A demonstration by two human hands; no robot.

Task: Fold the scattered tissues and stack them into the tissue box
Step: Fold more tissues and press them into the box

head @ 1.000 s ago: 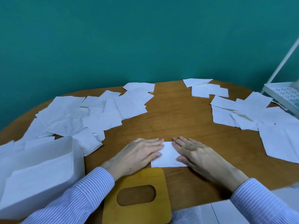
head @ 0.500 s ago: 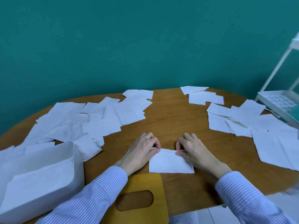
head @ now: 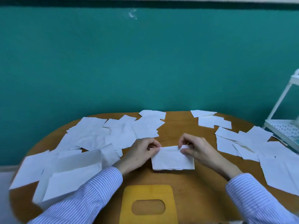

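The folded tissue (head: pixel 173 159) lies between both hands, its long axis from 9 to 3 o'clock. The left hand (head: pixel 139 153) and right hand (head: pixel 199 151) pinch its far corners. The tissue box (head: pixel 68 177) sits at 8 o'clock, nearer the left hand.

Folded white tissue (head: pixel 173 160) at centre of counter (head: pixel 178 126), far edge lifted, near edge flat. Scattered unfolded tissues: overlapping pile far left (head: pixel 113 133), spread at right (head: pixel 252 146). White tissue box (head: pixel 69 173) near left, open top, folded tissues stacked inside.
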